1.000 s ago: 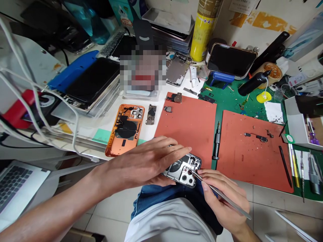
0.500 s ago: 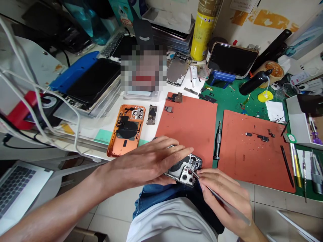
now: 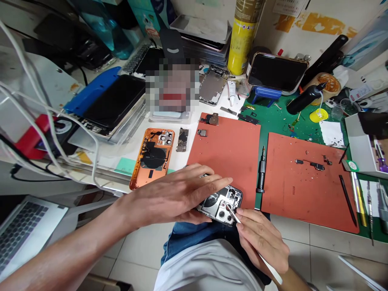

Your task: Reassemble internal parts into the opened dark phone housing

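My left hand [image 3: 184,192] is closed around an opened phone housing [image 3: 216,212], fingers over its top and left side, thumb underneath. The housing is tilted over my lap at the mat's near edge; its camera corner with round lens openings faces up and right, while my hand hides the rest. In my right hand [image 3: 262,238] is a pair of slim metal tweezers [image 3: 269,268], pinched between thumb and fingers. The tweezers' tip meets the housing beside the camera openings. Whether a small part sits between the tips is too small to tell.
An orange phone back housing [image 3: 157,171] and a logic board [image 3: 182,140] lie left of the red mat [image 3: 230,149]. A screwdriver [image 3: 262,167] separates it from a second red mat [image 3: 309,194] bearing small parts. A phone [image 3: 277,72] stands propped behind; white cables [image 3: 51,133] hang at left.
My right hand has shifted slightly left and down, turning the tweezers to a steeper angle. Their tip stays near the camera openings. My left hand keeps its hold on the housing.
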Demonstrator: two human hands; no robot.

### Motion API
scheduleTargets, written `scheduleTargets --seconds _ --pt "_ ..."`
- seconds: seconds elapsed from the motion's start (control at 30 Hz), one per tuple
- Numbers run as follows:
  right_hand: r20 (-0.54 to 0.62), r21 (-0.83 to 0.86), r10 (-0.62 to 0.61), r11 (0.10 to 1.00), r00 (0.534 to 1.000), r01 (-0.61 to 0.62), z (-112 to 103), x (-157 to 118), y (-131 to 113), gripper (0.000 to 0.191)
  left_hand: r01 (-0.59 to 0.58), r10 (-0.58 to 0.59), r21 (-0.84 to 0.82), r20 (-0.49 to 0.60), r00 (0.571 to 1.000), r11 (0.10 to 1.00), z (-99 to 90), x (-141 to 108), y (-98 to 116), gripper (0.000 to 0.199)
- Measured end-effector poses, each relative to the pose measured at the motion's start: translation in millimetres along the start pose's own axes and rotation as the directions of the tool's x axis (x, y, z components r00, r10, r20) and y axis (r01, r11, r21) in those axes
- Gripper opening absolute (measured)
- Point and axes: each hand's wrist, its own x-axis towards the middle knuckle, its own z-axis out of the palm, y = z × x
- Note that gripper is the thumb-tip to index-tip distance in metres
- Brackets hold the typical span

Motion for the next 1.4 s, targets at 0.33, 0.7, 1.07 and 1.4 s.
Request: scheduleTargets --seconds 0.33,0.7,1.07,1.4 --pt "-0.059 -0.026 -0.058 0.998 0.997 0.056 9.7 -11.0 5.2 0.028 -0.029 0.028 0.060 0.025 0.999 0.998 -1.1 0.7 0.5 0.078" --pt "-0.068 -0.057 -0.096 0.994 0.993 0.093 14.5 -14.9 9.2 0.024 -0.032 0.028 0.118 0.033 0.999 0.992 -0.8 0.1 -0.7 0.085" --pt "-0.097 -0.032 -0.077 0.997 0.992 0.074 16.2 -17.5 11.2 0.030 -0.040 0.038 0.113 0.019 0.999 0.993 -3.5 3.2 0.4 0.088" --pt "-0.091 0.103 0.112 0.989 0.990 -0.103 3.4 8.1 -4.0 0.036 -0.016 0.013 0.121 0.024 1.000 0.992 -3.0 2.2 0.9 0.080"
